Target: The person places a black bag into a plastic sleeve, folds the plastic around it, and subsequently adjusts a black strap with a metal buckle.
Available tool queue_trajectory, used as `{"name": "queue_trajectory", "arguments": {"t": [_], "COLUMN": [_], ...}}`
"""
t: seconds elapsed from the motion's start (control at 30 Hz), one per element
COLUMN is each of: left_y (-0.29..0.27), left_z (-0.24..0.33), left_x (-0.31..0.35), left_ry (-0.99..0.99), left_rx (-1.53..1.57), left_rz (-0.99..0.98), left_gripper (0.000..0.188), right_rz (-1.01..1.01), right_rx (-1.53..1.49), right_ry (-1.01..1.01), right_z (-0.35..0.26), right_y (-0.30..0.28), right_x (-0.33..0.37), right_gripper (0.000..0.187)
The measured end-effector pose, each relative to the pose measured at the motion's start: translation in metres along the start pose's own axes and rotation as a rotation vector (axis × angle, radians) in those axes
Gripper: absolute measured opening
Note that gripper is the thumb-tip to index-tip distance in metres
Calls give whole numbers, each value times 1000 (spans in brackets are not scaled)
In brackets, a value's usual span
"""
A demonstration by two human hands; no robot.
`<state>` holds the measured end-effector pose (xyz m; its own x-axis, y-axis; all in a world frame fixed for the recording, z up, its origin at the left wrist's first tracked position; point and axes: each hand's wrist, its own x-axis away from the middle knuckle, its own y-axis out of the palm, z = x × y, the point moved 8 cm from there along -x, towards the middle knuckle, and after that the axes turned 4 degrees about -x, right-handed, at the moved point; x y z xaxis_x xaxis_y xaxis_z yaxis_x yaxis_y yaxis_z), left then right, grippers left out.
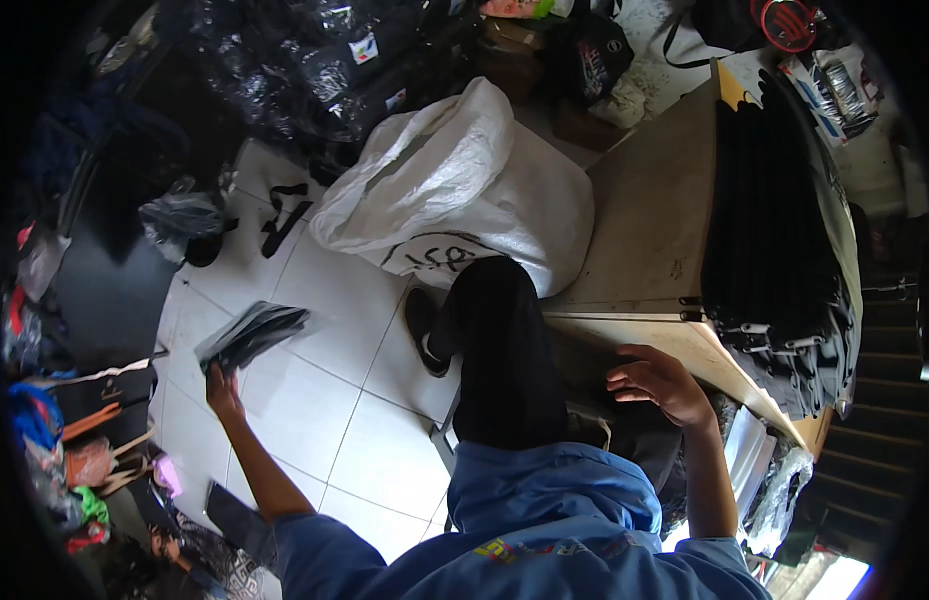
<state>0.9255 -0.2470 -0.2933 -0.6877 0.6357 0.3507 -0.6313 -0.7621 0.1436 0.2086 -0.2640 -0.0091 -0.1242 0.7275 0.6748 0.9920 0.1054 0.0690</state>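
Note:
My left hand [225, 393] is stretched out to the left above the floor. Its fingers grip one end of a flat black packet [252, 337] that looks wrapped in clear plastic and is smeared by motion. My right hand [662, 384] hangs beside the wooden table's front edge, fingers apart and nothing in them. Ahead of my knee stands a big white woven sack [549, 205], its mouth gaping toward the left. On the table [639, 215] to the right lies a tall stack of black zippered items [779, 240], with metal zip pulls along the near side.
Plastic-wrapped black goods [294, 70] are heaped at the far left. A clear plastic bag [181, 217] and black straps [284, 215] lie on the white tiled floor [314, 400]. Another person's hand [166, 545] shows at lower left. Plastic-wrapped packs [749, 460] sit below the table.

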Motion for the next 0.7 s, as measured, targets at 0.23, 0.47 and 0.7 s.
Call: {"name": "queue_trajectory", "arguments": {"t": [0.23,0.47,0.7], "left_y": [-143,-137,-59], "left_z": [-151,-219,-184], "left_x": [-26,24,-4], "left_ry": [-34,-294,194], "left_rx": [-370,-700,-1833], "left_rz": [151,535,32], "left_gripper": [45,29,16], "right_rz": [107,240,196], "right_rx": [-48,27,-102], "right_ry": [129,225,167], "right_z": [19,20,38], "right_y": [5,5,5], "right_x": [-22,-4,5], "right_gripper": [40,36,35]}}
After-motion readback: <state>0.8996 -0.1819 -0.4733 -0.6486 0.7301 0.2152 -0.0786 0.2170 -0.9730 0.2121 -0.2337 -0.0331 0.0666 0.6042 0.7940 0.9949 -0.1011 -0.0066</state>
